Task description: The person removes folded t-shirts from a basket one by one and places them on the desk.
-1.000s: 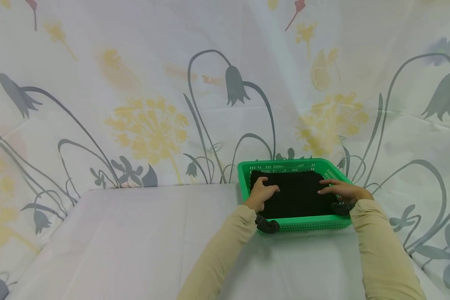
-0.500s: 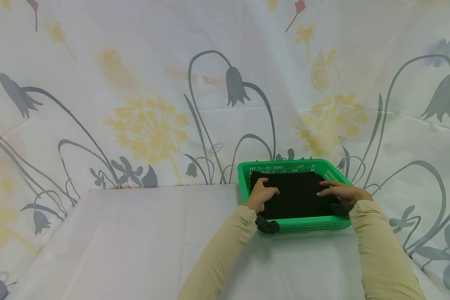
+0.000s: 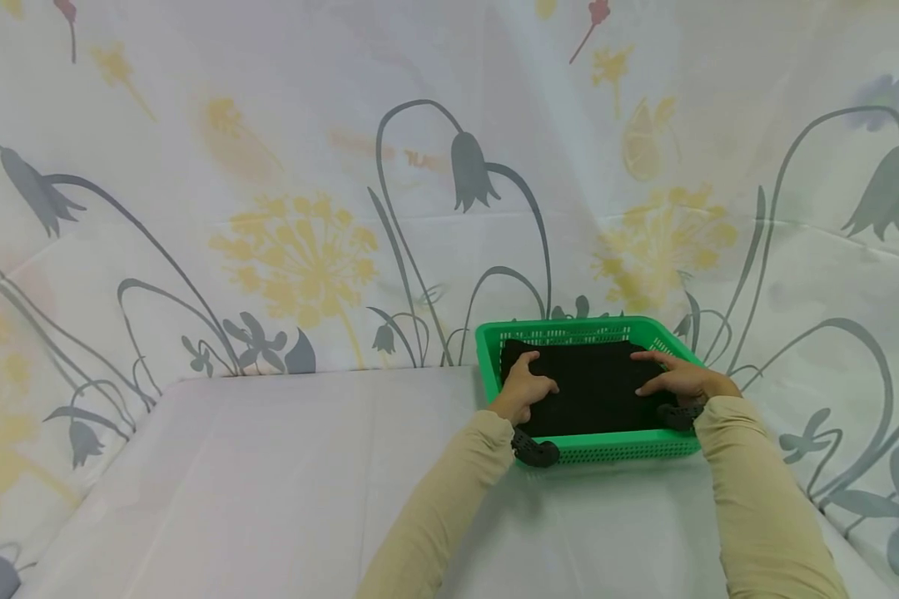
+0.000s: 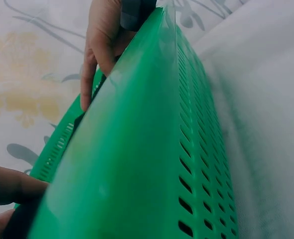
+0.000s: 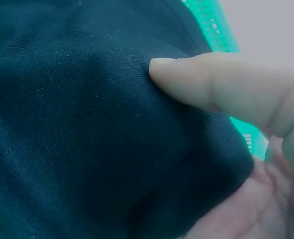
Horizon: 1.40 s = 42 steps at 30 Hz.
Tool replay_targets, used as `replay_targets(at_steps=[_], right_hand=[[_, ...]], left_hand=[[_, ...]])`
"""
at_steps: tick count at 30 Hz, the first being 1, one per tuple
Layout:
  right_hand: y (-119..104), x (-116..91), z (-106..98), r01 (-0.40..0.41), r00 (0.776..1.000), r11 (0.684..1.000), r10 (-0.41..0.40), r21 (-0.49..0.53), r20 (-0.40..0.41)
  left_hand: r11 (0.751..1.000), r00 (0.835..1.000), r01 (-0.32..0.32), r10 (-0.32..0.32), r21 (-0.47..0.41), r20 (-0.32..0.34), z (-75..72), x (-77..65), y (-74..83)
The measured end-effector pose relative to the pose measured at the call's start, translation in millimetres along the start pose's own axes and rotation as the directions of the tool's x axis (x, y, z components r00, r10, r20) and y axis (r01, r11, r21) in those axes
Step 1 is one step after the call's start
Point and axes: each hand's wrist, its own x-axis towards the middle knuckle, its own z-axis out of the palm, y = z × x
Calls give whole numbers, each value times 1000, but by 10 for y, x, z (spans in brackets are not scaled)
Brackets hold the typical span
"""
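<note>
Flower-print curtain (image 3: 307, 166) behind, white-covered tabletop (image 3: 270, 482) below. Green basket (image 3: 607, 449) sits against the far edge, toward the far right corner. Black cloth (image 3: 592, 387) lies flat inside, looks folded, covering most of the basket floor.

Both hands on the cloth, one per end. Left hand (image 3: 520, 388) at the left end: thumb and one finger over the top, set apart; left wrist view has a bit of dark cloth between the upper digit and a lower one, so it reads as gripping that end. Right hand (image 3: 680, 378) at the right end: thumb pressed on top, palm coming up under the edge, cloth pinched between.

Step in hand, as judged: taking hold of or settling the cloth in the basket; can't tell lifting from laying down. Either way the next move calls for both hands working evenly, ends level, fold kept together, clear of the rim.

Hidden: most lower fingers of both hands, cloth underside, number of layers, whatever might lie beneath. Far right corner of the tabletop blocked by basket and arm. Basket wall fills most of left wrist view, left hand cut off at its edge. Right wrist view very close, cloth outline cut off, weave visible. Black wrist gear (image 3: 537, 452) overlaps the near rim. Sleeves (image 3: 438, 507) run out of frame.
</note>
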Motion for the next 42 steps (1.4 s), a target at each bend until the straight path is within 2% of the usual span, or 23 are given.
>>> replay_targets(at_steps=[5, 9, 15, 18, 22, 29, 42], right_hand=[[-15, -2, 2, 37, 999, 999, -37, -10, 2], [-40, -12, 12, 50, 998, 998, -51, -37, -41], [-76, -45, 5, -2, 999, 990, 7, 139, -39], [-87, -60, 5, 4, 999, 982, 3, 190, -41], [-104, -64, -4, 7, 999, 978, 4, 210, -50], [-142, -48, -33, 11, 995, 985, 6, 172, -96], [-184, -86, -67, 42, 990, 967, -6, 253, -142]], left_hand=[[1000, 1000, -2, 2, -7, -9, -6, -20, 4], [1000, 1000, -8, 9, 13, -23, 6, -25, 17], [998, 999, -37, 38, 56, -28, 52, -30, 60], [998, 999, -38, 39, 51, -18, 71, -26, 87], [999, 999, -33, 34, 37, -6, 71, -24, 109], [998, 998, -61, 61, -3, -10, 29, -27, 123], [995, 996, -85, 86, -59, 23, -54, -51, 215]])
